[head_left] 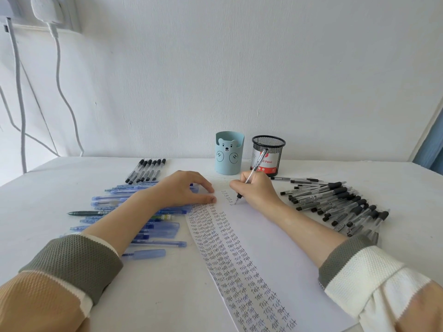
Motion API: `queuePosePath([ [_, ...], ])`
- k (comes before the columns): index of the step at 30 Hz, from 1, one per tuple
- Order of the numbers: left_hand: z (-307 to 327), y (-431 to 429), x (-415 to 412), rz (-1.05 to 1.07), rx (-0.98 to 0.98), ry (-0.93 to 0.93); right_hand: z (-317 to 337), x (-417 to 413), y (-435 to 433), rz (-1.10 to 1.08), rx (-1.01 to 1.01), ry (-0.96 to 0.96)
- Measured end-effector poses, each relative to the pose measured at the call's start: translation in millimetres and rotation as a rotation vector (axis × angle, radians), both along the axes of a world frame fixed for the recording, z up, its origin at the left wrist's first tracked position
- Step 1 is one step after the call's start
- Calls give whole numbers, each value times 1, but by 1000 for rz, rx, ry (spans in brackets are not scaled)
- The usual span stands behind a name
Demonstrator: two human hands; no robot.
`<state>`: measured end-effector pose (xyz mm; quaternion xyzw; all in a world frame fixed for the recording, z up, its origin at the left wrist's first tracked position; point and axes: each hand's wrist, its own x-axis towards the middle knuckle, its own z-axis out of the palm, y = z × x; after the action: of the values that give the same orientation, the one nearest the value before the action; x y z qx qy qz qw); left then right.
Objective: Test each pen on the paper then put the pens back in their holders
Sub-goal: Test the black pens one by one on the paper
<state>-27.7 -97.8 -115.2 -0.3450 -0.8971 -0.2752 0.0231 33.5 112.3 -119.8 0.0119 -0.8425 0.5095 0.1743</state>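
Right hand: my right hand pinches a clear-barrelled ballpoint pen with a black grip between thumb and curled fingers. The tip is down on the white sheet of paper, at the foot of a short column of handwritten "Test" entries near the sheet's far end. The barrel leans away from me, and its top end crosses in front of the black wire-mesh cylindrical pen holder.

Left hand: my left hand holds nothing. Its fingers are extended and loosely spread, with the fingertips pressing down on the far left part of the paper.

Paper: it lies flat on the white table between my forearms. Its left part is filled with columns of "Test"; its right part is blank.

Holders: a pale blue plastic pen holder with a bear face stands upright just left of the mesh holder. Both are beyond the paper, near the wall.

Other pens:
- A spread of translucent blue pens lies left of the paper, partly under my left forearm.
- A dark green pen lies at its left edge.
- Beyond them is a neat row of clear pens with black caps.
- A heap of clear pens with black grips lies right of my right forearm.

Wall: white cables hang at far left
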Motion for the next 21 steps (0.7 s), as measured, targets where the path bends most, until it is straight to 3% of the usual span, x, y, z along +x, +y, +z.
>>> queuePosePath([
  [16,0,1,1,-8,2,-1,20,6,-3,-3,-21,-25],
  [21,0,0,1,-4,3,5,47,18,0,211,48,-51],
])
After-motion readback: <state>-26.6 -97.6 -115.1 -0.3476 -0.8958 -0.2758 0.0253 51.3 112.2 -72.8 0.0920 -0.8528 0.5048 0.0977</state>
